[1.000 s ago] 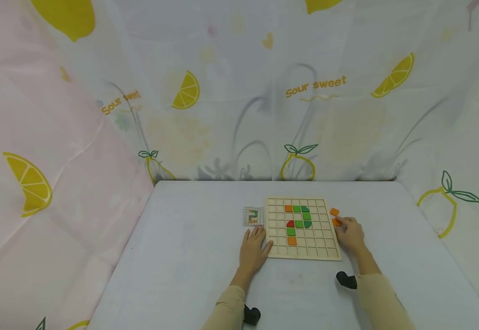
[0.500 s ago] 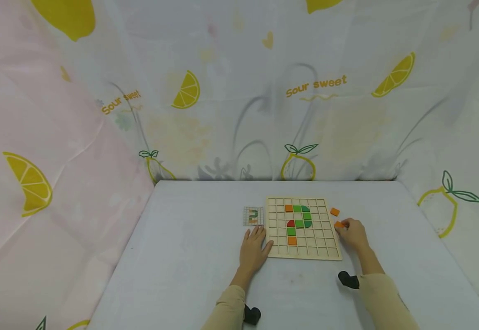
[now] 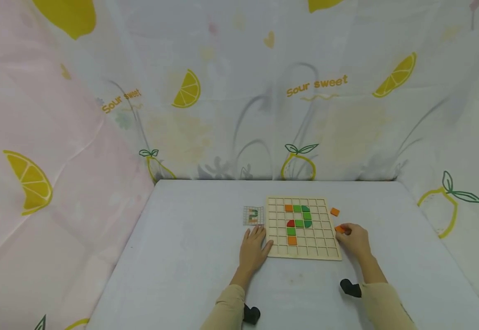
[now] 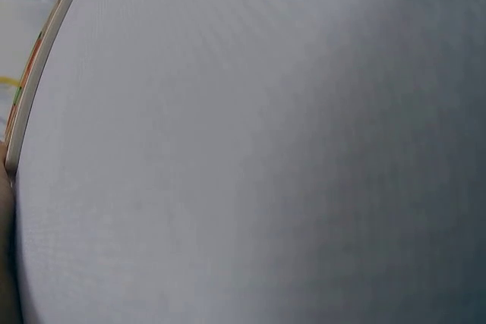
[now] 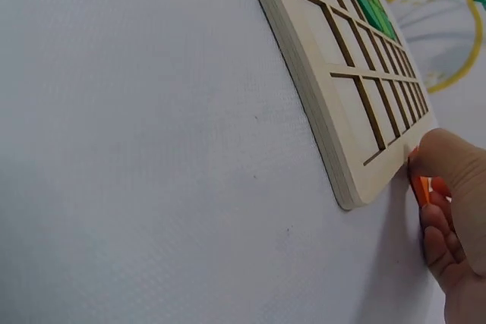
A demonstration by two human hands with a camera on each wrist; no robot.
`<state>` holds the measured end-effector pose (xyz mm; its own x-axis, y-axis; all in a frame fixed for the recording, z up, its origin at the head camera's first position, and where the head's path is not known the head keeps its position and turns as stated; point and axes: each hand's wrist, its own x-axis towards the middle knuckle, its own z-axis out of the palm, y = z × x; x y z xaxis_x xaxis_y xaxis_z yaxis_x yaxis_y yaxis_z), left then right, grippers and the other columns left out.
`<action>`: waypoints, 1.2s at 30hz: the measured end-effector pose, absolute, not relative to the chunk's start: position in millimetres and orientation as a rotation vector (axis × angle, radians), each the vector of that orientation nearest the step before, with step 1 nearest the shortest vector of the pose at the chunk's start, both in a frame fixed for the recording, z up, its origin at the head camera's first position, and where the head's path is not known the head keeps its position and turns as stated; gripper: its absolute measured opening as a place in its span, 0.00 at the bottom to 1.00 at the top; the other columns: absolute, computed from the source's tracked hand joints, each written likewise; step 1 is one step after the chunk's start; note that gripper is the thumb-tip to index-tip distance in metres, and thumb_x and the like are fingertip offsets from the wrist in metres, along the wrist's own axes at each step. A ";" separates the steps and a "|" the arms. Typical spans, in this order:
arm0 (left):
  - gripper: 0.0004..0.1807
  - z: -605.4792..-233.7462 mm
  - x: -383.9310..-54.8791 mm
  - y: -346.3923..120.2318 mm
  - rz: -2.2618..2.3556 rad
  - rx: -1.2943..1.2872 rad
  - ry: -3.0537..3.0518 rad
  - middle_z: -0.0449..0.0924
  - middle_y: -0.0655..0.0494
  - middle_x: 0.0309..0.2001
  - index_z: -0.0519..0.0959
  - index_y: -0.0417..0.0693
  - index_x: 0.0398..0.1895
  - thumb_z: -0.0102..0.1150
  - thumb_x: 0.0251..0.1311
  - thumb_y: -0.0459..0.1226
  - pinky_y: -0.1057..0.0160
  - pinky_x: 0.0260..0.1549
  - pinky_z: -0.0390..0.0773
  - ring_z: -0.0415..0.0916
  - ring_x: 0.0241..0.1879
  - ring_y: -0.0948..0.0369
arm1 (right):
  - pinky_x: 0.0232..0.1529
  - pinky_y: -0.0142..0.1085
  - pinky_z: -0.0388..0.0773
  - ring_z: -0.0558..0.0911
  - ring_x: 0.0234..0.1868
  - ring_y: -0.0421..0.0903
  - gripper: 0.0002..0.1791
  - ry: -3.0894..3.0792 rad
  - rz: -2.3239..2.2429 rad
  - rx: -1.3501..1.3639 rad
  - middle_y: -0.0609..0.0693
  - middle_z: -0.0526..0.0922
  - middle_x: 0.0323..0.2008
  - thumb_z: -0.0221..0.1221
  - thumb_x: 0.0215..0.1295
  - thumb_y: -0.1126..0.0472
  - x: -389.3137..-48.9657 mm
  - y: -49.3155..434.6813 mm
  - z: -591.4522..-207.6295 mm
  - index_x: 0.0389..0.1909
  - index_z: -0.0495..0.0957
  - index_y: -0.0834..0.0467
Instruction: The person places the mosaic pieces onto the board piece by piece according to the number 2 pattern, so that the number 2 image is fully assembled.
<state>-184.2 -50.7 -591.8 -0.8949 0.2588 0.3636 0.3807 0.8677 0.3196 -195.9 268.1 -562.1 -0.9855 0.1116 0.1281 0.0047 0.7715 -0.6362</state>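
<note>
A wooden grid board (image 3: 318, 243) lies on the white table, with orange, green and red tiles set in some of its squares. Just off the board's right edge, my right hand (image 3: 355, 239) pinches an orange square tile (image 3: 339, 229) between thumb and fingers. The right wrist view shows this orange tile (image 5: 418, 184) tilted up beside the board's corner. My left hand (image 3: 253, 251) lies flat with fingers spread, its thumb at the board's left edge. Above its fingertips is a small pattern card (image 3: 253, 215) printed with a grid and a coloured figure.
Another orange tile (image 3: 335, 211) lies on the table right of the board, beyond my right hand. White table surface (image 3: 181, 256) stretches to the left. Lemon-printed cloth (image 3: 231, 114) hangs behind and at both sides.
My right hand has drawn the nearer orange tile slightly toward me, away from the other orange tile, and lifted its edge. The left hand and board have stayed put.
</note>
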 end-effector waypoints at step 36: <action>0.27 -592.8 -183.7 -49.3 -0.559 -0.463 -2.766 0.73 0.51 0.61 0.74 0.42 0.58 0.51 0.64 0.50 0.52 0.67 0.58 0.66 0.64 0.56 | 0.26 0.29 0.76 0.75 0.28 0.42 0.11 -2.662 1.074 0.516 0.54 0.82 0.29 0.66 0.42 0.72 -189.2 184.0 -573.0 0.31 0.83 0.69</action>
<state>-183.7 -49.3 -592.8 -0.9090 0.2528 0.3313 0.3617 0.8735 0.3258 -189.2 184.0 -573.0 -0.9130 -0.2369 0.3322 -0.4012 0.6702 -0.6244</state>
